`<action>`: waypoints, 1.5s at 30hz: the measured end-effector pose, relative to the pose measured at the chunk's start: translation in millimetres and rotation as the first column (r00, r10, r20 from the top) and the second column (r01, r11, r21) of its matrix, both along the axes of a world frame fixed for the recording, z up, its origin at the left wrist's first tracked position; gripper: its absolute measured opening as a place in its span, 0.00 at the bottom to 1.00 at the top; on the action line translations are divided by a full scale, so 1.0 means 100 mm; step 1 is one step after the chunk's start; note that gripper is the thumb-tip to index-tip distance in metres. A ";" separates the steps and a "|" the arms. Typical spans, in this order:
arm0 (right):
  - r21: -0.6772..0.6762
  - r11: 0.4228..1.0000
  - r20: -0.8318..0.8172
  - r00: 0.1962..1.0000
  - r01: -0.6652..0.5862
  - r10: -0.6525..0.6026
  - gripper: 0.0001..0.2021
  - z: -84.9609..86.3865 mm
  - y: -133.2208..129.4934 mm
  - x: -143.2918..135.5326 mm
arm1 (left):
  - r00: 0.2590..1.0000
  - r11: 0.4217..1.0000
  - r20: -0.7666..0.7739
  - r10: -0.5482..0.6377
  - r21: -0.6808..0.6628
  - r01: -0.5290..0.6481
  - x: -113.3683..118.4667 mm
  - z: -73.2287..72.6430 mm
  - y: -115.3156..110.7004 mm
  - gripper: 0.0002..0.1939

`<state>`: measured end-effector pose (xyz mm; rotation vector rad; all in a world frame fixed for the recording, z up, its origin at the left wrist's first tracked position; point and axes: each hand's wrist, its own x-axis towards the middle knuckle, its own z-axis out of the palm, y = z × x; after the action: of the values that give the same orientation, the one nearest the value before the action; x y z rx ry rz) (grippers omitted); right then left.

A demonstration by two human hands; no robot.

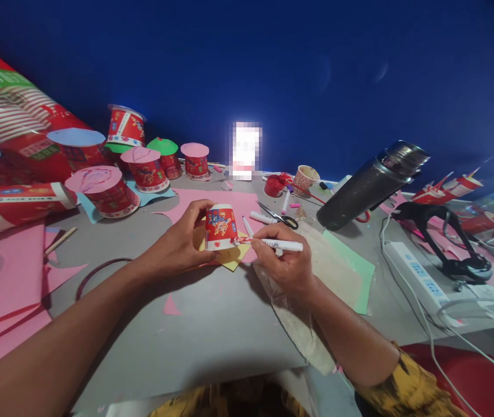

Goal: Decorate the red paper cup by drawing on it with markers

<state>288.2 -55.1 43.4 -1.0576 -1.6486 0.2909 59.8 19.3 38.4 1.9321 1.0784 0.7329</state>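
My left hand (188,234) is closed around a red and white printed paper cup (221,225), thumb low and fingers behind it. The cup is tipped a little, its white band toward me. In my right hand (284,260) is a white marker pen (288,245), gripped like a pencil. The pen's red tip end meets or nearly meets the cup's lower right edge; I cannot tell which. Beneath the cup lies a piece of yellow paper (234,259) on pink paper (238,198). Black-handled scissors (288,221) rest just beyond my right hand.
Several decorated cups with paper discs (145,168) stand at the back left. A dark thermos (368,188) leans at the right, near a power strip (420,277) with white cables. Pink sheets (7,260) lie at the left; a cloth (311,336) lies by my right forearm.
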 end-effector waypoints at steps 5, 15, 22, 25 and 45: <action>-0.003 1.000 -0.004 1.000 0.005 -0.005 0.06 0.01 0.00 0.00 | 1.000 1.000 0.013 0.000 -0.018 0.000 0.01 0.02 -0.01 0.48; -0.032 0.999 0.029 0.999 0.038 -0.037 0.07 0.05 -0.02 0.01 | 1.000 1.000 0.019 0.005 0.018 -0.006 0.00 0.00 0.00 0.48; -0.057 0.998 0.037 0.999 0.032 -0.029 0.07 0.02 -0.01 0.01 | 1.000 0.999 0.013 0.004 -0.032 -0.003 0.00 0.03 -0.02 0.48; -0.056 0.998 0.042 0.998 0.042 -0.040 0.07 0.03 -0.01 0.02 | 1.000 0.999 0.011 0.002 -0.037 -0.001 0.00 0.02 -0.02 0.49; -0.035 0.999 0.047 0.999 0.006 -0.004 0.06 0.02 -0.02 0.00 | 1.000 0.999 0.028 0.001 -0.035 0.000 0.00 0.02 -0.04 0.48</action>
<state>288.2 -56.6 45.0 -1.1022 -1.6878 0.2948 60.0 15.7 40.2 1.8871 1.0680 0.7350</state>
